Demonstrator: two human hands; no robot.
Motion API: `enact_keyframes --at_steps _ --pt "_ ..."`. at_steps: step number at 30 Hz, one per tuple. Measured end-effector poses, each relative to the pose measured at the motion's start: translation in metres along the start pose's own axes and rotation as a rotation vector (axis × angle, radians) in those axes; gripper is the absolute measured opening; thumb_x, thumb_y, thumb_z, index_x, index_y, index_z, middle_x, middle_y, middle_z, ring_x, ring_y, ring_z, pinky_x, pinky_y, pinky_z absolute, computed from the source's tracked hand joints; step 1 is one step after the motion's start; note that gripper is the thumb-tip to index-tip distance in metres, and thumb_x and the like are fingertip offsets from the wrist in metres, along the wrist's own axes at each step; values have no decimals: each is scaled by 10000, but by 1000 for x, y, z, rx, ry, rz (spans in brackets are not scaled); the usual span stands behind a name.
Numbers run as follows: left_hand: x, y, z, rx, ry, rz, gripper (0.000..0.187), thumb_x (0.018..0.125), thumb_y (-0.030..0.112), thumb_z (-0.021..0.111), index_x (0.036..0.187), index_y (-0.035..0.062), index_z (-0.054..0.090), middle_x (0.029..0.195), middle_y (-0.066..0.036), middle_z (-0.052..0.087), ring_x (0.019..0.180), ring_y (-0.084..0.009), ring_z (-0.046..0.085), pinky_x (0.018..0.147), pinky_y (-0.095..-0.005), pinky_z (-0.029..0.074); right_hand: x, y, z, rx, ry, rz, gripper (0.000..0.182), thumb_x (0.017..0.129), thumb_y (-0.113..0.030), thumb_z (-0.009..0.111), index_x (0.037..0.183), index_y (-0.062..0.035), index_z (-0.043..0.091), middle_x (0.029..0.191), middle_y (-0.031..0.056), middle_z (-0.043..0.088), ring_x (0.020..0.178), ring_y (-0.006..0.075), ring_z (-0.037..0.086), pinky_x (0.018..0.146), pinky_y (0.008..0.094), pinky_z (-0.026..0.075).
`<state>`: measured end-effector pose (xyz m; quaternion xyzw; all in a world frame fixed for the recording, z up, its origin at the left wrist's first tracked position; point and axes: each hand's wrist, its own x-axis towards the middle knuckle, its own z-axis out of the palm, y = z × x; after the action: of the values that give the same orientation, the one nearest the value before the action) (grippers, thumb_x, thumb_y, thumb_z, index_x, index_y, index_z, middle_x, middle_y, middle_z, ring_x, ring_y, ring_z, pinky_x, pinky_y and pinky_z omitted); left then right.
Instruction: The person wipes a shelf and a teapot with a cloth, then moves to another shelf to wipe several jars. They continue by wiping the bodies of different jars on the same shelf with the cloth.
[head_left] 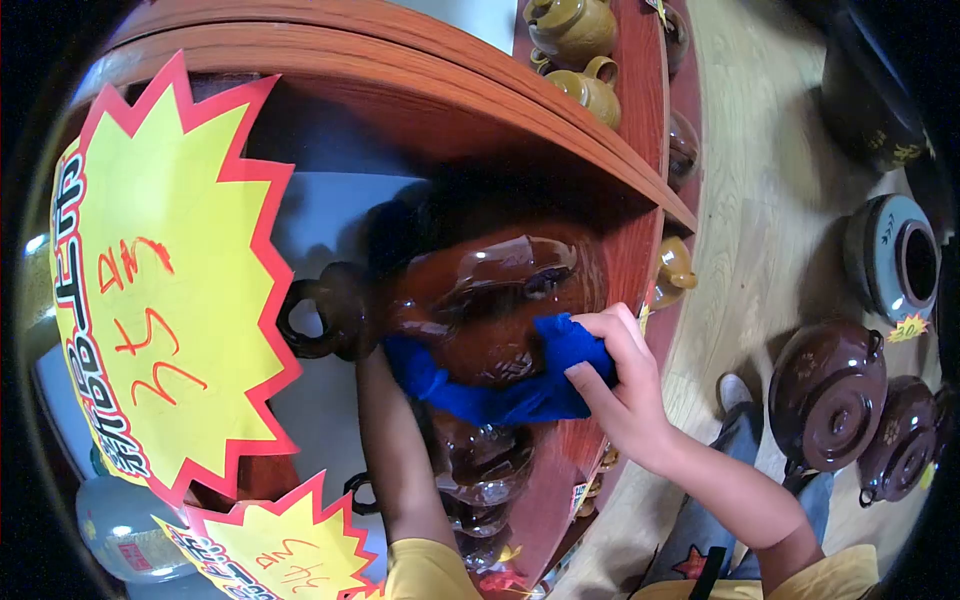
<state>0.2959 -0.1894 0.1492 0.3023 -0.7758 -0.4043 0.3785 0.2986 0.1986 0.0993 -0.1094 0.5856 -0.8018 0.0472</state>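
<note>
A glossy brown ceramic pot (490,310) sits on the shelf in front of me, with a dark ring-shaped handle (310,318) on its left. My right hand (625,385) grips one end of a blue cloth (500,400) at the pot's right side, thumb and fingers closed on it. The cloth hangs in a curve along the pot's near side. My left forearm (400,460) reaches up into the shelf between the handle and the cloth. The left hand itself is hidden in shadow behind the cloth and pot, so its fingers do not show.
Large yellow starburst price signs (190,290) stand at the left. More brown pots (485,460) sit below. The red wooden shelf edge (400,60) curves overhead. Yellow-brown jars (575,30) line the shelf further up. Dark lidded pots (828,395) and a blue-grey jar (890,258) stand on the floor.
</note>
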Motion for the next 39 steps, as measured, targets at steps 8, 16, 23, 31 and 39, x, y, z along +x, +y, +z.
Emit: enact_keyframes --at_steps 8,16,23,31,39 --pt "6 24 -8 -1 -14 -37 503 816 178 562 1238 22 337 1199 -179 487 1065 -274 498 907 -417 433 -5 2 8 185 261 103 543 727 -38 642 1173 -57 332 803 76 424 747 142 451 679 279 401" --pt "7 37 -13 -1 -34 -91 480 825 183 545 1231 17 349 1200 -178 487 1068 -275 498 908 -418 431 50 -28 15 -46 61 33 643 720 -120 591 1317 -90 356 867 175 550 732 323 558 716 387 466" --pt "9 33 -10 12 -69 -159 462 833 187 529 1225 12 359 1200 -177 486 1071 -275 498 909 -418 430 52 -26 12 -142 9 29 636 713 -111 592 1307 -104 363 902 205 537 781 414 553 691 462 468" --pt "0 27 -28 57 -90 -260 442 842 192 511 1218 7 371 1201 -176 486 1075 -276 498 910 -419 429 46 -22 17 -188 41 -30 682 726 -55 569 1350 -147 307 851 202 520 735 413 557 657 479 477" --pt "-5 37 -20 89 -145 -330 424 851 197 493 1211 2 383 1202 -175 485 1079 -276 498 911 -420 428 32 -13 3 -35 -10 306 722 732 -9 552 1367 -102 220 711 137 469 641 293 536 594 373 447"
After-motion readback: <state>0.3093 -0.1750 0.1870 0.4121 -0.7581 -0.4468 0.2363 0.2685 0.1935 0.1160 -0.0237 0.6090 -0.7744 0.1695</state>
